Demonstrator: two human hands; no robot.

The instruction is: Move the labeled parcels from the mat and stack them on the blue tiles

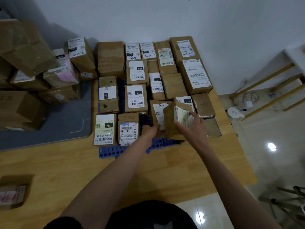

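Blue perforated tiles (pixel 115 150) lie on a wooden floor board and carry several brown labeled parcels in rows up to the wall. My right hand (pixel 192 128) grips a small brown parcel (pixel 177 120) with a white label, tilted on its edge at the tiles' front right. My left hand (pixel 149 130) holds the same parcel from its left side, next to a parcel marked 1-3-2 (pixel 159 111). A grey mat (pixel 54 129) at the left bears a pile of larger parcels (pixel 61 75).
A parcel marked 2-3-3 (pixel 128 129) and one labeled 032 (pixel 104 129) stand at the tiles' front left. A lone parcel (pixel 13 194) lies at the lower left. A wooden frame (pixel 270 90) and a white object (pixel 234 112) are on the tiled floor at right.
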